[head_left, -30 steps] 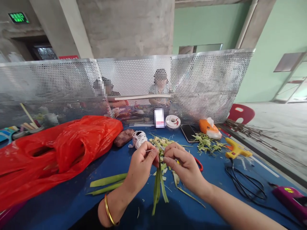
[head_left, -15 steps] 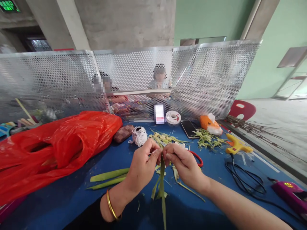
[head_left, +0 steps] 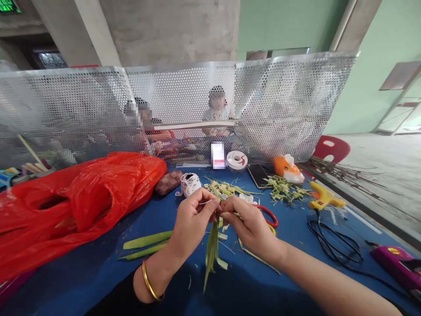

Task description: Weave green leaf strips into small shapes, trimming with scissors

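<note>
Because the left hand [head_left: 192,219] pinches the green leaf strips [head_left: 211,250] near the top, they likely hang in one neat bunch; they are over the blue table [head_left: 144,226]; the right hand [head_left: 248,219] bends its fingers beside that top, but I cannot tell if they grip; the long way runs up-down, loose tips pointing down toward the person.

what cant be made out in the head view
Head view, all:
Tops of the green strips: hidden by the left hand and right hand.
Rest of the red loop: behind the right hand.
Standing phone screen: blurred.
Green sign: cut by the left edge.
</note>
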{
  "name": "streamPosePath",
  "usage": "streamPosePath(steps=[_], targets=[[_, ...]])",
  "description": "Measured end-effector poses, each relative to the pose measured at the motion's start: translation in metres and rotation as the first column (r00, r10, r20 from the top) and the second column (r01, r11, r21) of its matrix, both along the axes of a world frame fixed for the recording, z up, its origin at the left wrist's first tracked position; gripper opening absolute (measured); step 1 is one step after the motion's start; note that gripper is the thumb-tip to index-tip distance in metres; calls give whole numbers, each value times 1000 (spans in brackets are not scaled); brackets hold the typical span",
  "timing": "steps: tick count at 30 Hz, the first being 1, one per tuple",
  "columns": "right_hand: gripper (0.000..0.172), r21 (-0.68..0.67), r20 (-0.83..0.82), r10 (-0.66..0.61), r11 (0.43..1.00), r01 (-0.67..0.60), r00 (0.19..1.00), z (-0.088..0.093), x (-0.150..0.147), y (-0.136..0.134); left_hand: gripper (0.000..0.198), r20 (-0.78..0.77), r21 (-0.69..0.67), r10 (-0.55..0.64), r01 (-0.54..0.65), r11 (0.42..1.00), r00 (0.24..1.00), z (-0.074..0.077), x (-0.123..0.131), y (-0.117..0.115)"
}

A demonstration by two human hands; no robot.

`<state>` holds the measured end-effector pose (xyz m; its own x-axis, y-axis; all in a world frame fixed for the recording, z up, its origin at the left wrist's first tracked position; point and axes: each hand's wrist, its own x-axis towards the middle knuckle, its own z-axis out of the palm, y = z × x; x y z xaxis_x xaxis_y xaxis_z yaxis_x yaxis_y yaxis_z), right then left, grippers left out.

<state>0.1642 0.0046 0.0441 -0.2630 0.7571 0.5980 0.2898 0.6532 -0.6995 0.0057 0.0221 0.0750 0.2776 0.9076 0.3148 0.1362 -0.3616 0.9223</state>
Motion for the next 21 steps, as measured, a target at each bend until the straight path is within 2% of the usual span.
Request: streamPosePath(steps=[2,5,11,15,18,20,21], targets=[[14,54,41,-49,997,46,998,-1,-1,-1,14,-21,136,6,-3,991,1000,1,1,-3],[14,111,84,-84,991,74,993,-2,-2,-3,11,-84,378,48,-12,926,995,0,1,-7],[13,162,105,-61,986,43,993,1,-4,-8,9,-175,597,96,28,802,980,-1,1,-16],[15,179,84,-37,984,22,996,1,-5,-12,11,-244,739,151,83,669,958,1,0,-23],[14,206,52,6,978,-17,999,3,-4,-13,13,-238,821,186,95,563,953,2,-2,-28],[12,145,-14,42,989,-40,999,6,-4,-14,18,-191,824,146,78,561,971,2,-3,-29],[13,86,-72,51,995,-44,996,8,-4,-14,22,-146,799,128,41,599,981,1,-3,-28]])
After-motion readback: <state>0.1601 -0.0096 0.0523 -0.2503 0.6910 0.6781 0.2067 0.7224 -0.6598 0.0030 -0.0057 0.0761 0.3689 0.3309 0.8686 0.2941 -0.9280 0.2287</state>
